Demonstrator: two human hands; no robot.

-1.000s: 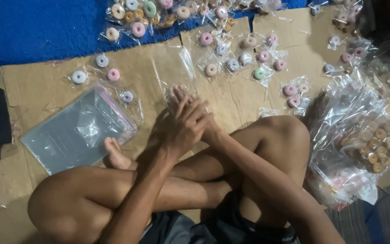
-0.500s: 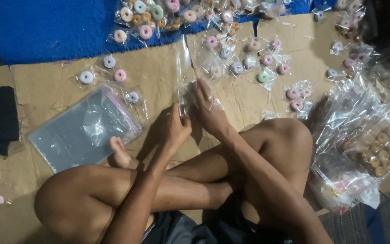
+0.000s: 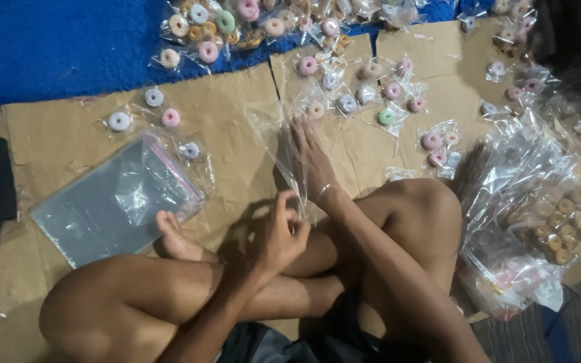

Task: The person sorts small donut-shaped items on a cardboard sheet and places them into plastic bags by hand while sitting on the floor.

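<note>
Near centre: clear bag (image 3: 284, 144) being stretched over cardboard (image 3: 237, 101).
Right hand (image 3: 311, 158): lying flat, fingers extended, pressing the bag.
Left hand (image 3: 280, 232): pinching its near edge.
Risk: film possibly tearing under pull.

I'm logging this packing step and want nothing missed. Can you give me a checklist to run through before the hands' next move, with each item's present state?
1. Right hand is inside or on the clear thin plastic sleeve: ok, fingers spread flat towards the loose rings.
2. Left hand has a grip on the sleeve's near edge: cannot tell, fingers pinched but the film is hard to see.
3. Small pink ring-shaped sweet lies right at the right fingertips: ok.
4. Stack of clear zip bags with a pink strip lies flat by the foot: ok.
5. Brown cardboard sheet lies under the work: ok.
</note>
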